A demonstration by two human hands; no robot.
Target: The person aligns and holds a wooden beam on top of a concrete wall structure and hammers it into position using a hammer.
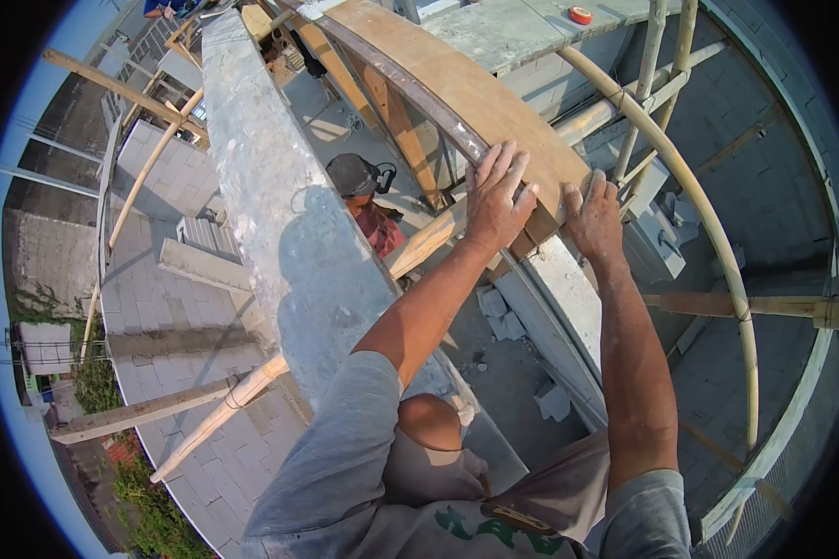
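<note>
A long brown plywood board (457, 79) runs away from me, with a dark, weathered strip (405, 84) along its left side. My left hand (501, 196) lies over the left side of its near end, fingers stretched out on the surface. At the right corner of that end is my right hand (593, 219), its fingers laid on the board's edge and slightly bent. Both hands look dusty and touch the board. Beneath the near end, a pale concrete beam (569, 289) continues toward me. What lies under my palms is hidden.
Below left, a person in a dark cap (352, 175) stands between the walls. A wide concrete ledge (252, 158) runs along my left. Bamboo poles (690, 200) cross at right. A red tape roll (580, 15) sits on the far slab. Broken blocks (555, 402) lie below.
</note>
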